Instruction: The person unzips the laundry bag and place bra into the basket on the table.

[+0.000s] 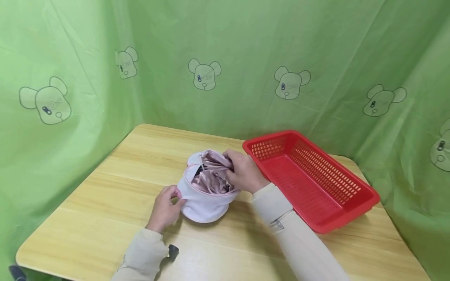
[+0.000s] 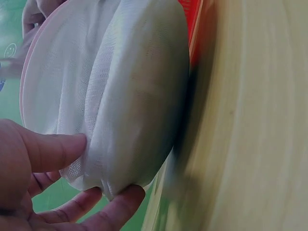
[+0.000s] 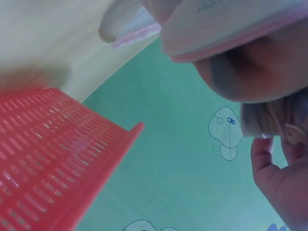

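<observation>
A white mesh laundry bag [image 1: 205, 207] with a pink-edged opening stands on the table, left of the red basket. Shiny dusty-pink fabric [image 1: 212, 177] lies bunched in it, some of it rising at the opening. My right hand [image 1: 245, 171] grips this fabric at the right side of the opening; in the right wrist view the fingertips pinch its folds. On the left, my left hand [image 1: 166, 207] pinches the bag's side between thumb and fingers. The left wrist view shows the thumb pressed on the mesh [image 2: 110, 96] with fingers underneath. The fabric's lower part is hidden inside the bag.
A red plastic basket [image 1: 337, 162] with slotted walls stands right of the bag, close to my right forearm. The wooden table [image 1: 116, 187] has rounded corners. Green curtain [image 1: 242, 35] with bear-head drawings hangs around its back and sides. A small black object [image 1: 173, 251] shows by my left sleeve.
</observation>
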